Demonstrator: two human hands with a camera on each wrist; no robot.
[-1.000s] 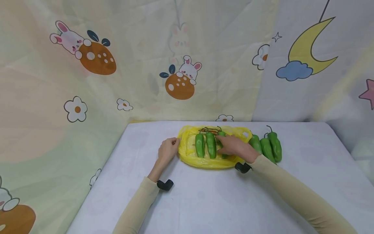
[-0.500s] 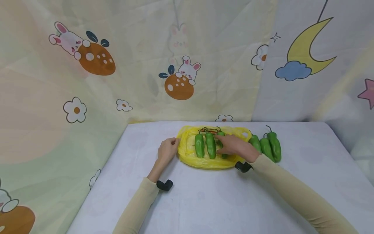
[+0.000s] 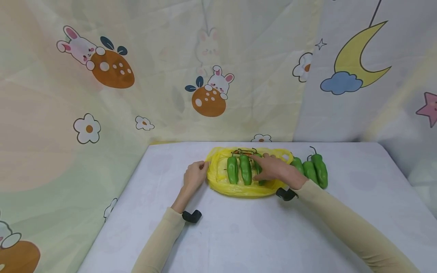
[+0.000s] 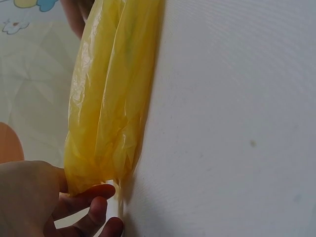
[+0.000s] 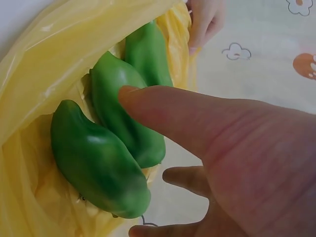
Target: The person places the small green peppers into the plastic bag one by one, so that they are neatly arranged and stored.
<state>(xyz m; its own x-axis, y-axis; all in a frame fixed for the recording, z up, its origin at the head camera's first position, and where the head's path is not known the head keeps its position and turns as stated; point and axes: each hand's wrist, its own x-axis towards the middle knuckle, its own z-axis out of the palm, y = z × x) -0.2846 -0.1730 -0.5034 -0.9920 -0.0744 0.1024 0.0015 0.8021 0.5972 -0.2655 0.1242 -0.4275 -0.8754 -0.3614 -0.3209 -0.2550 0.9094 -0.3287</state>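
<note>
A yellow plastic bag point(image 3: 235, 191) lies flattened at the back of the table, its mouth spread wide. Three green peppers point(image 3: 245, 170) lie side by side in it, stems toward the wall. My left hand point(image 3: 195, 175) pinches the bag's left edge between thumb and fingers, as the left wrist view shows at the bag's gathered end point(image 4: 91, 173). Over the bag's right part is my right hand point(image 3: 273, 168), fingers spread and holding nothing. Its thumb overlaps the middle pepper point(image 5: 126, 113) in the right wrist view, and it partly hides the rightmost pepper point(image 5: 96, 163) in the head view.
Several more green peppers point(image 3: 319, 170) lie on the white-covered table point(image 3: 256, 235) to the right of the bag, partly behind my right wrist. Thin reddish and green stems point(image 3: 244, 151) show at the bag's back. A printed cloth wall point(image 3: 164, 76) rises behind the table.
My right hand's fingers have spread and lifted slightly off the rightmost pepper in the bag, which stays in place. The left hand keeps its hold on the bag's edge.
</note>
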